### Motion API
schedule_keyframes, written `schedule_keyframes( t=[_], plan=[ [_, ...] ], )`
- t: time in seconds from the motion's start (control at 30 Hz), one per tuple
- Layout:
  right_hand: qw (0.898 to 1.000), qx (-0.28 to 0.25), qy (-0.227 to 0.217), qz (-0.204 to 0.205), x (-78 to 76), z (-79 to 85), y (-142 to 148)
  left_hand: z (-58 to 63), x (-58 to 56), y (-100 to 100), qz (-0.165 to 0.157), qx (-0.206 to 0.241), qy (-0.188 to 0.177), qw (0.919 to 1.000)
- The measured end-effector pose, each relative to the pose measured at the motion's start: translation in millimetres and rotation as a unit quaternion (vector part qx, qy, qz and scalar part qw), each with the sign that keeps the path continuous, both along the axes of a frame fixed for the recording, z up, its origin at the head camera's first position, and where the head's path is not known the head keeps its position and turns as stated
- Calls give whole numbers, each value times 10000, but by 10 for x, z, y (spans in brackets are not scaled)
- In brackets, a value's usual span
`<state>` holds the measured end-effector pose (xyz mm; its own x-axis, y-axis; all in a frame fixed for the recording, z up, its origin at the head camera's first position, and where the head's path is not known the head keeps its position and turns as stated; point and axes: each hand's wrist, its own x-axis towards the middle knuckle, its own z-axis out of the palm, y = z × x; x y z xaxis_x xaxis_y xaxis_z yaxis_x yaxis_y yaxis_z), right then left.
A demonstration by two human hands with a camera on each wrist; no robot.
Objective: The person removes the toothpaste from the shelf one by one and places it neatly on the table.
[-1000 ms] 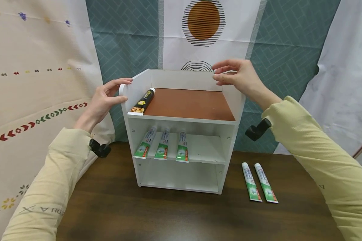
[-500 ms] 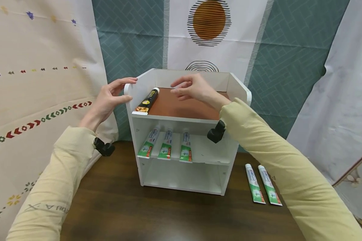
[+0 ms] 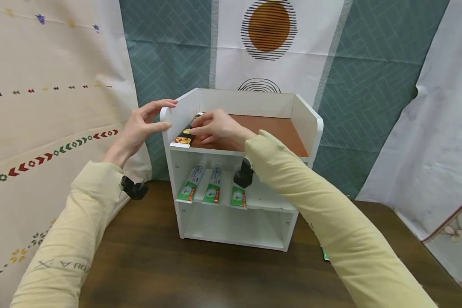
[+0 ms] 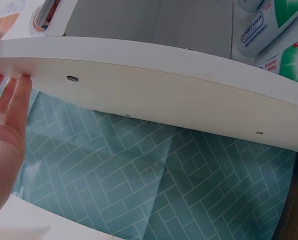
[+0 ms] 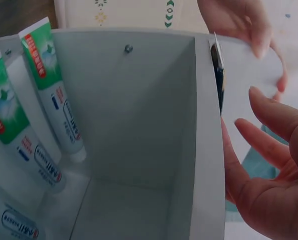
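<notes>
My left hand (image 3: 136, 126) holds the upper left side panel of a white shelf unit (image 3: 309, 122), thumb at its front edge and fingers behind; the left wrist view shows these fingers (image 4: 19, 100) against the panel's outer face. A black toothpaste tube (image 3: 184, 137) lies on the brown top board along that panel. Over it reaches my right hand (image 3: 217, 126), fingertips at its right side. Thumb and fingers are spread apart in the right wrist view, where the tube (image 5: 218, 75) shows edge-on; contact cannot be told.
Three green-and-white toothpaste tubes (image 3: 212, 188) lie on the middle shelf, one partly covered by my right wrist camera (image 3: 244, 173). On the dark table (image 3: 215, 278), a green tube end (image 3: 325, 254) peeks out beside my right sleeve (image 3: 323, 205). Cloths hang behind and left.
My right hand has come down and left from the shelf's upper right to the black tube. My right sleeve now hides most of the table tubes. The left hand keeps its place.
</notes>
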<state>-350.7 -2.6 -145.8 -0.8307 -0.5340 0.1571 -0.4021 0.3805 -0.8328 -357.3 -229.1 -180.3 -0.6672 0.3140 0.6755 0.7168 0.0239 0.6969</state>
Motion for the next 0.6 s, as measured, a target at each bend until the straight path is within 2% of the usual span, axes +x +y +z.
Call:
schedule_keyframes(
  t=[0.2, 0.4, 0.6],
  plan=[
    [9983, 472, 331, 129, 17, -11, -147, -5, 6, -4, -71, 91, 11, 9999],
    [9943, 897, 528, -237, 6, -7, -209, -10, -4, 36, -242, 120, -38, 9996],
    [9926, 1018, 573, -340, 27, -3, -292, -20, 13, 16, -414, 264, -32, 9988]
  ],
)
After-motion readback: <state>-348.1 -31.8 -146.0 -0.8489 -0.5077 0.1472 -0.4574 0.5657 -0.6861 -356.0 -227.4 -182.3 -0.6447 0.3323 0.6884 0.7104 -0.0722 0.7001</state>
